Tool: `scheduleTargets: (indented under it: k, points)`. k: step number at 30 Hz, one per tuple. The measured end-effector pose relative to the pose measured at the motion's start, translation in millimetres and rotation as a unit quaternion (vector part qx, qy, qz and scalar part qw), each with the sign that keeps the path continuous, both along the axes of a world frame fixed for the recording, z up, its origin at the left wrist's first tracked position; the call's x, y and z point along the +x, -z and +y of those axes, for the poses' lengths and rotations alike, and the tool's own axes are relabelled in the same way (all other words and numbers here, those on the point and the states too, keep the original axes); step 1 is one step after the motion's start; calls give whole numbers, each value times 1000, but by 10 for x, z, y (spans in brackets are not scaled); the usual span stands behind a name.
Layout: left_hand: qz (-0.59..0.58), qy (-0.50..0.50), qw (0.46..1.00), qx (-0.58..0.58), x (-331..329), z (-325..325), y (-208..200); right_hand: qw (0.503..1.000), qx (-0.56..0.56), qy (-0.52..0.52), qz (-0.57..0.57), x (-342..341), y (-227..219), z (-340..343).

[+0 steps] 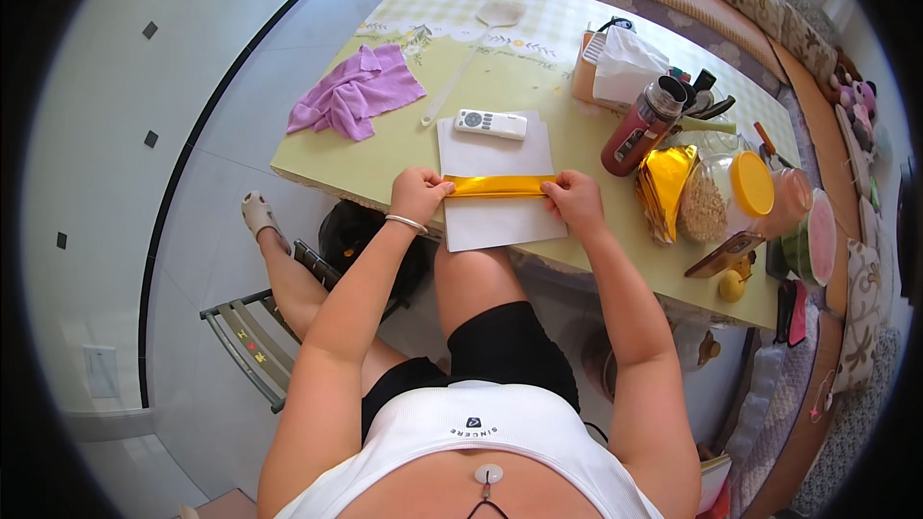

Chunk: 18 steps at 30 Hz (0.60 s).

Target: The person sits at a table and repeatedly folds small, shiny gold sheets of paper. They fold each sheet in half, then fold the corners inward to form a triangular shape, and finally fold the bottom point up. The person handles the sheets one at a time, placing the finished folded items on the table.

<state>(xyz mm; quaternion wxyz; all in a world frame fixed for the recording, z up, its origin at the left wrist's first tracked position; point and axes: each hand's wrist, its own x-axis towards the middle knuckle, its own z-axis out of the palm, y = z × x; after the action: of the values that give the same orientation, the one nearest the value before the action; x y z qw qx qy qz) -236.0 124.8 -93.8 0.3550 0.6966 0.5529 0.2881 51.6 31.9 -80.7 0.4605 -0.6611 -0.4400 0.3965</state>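
A folded strip of shiny gold paper (500, 186) is stretched flat between my two hands. My left hand (419, 196) pinches its left end, and my right hand (574, 200) pinches the right end. Beneath the strip lies a stack of white paper sheets (505, 223), reaching over the table's near edge. A white remote control (490, 124) rests on the far part of the sheets. To the right of my right hand, more gold paper (665, 190) leans in a crinkled stack against a clear jar with a yellow lid (752, 183).
The table (385, 168) also bears a purple cloth (361, 91), a long white spoon (461, 72), a dark red bottle (646, 130), a tissue box (625, 67), a phone on its edge (723, 255), a yellow fruit (732, 286) and cut watermelon (812, 240). A folding chair (245, 341) stands left.
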Motion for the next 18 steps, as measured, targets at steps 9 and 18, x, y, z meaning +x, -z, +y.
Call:
scheduleTargets:
  k: [9,18]
  points:
    - [64,27,990,122,58,-93,-35,981,-14,21,-190,-39,2,23]
    - [250,249,808,471,165,-159,-237,778,151,-61,-606,-322,-168,-44]
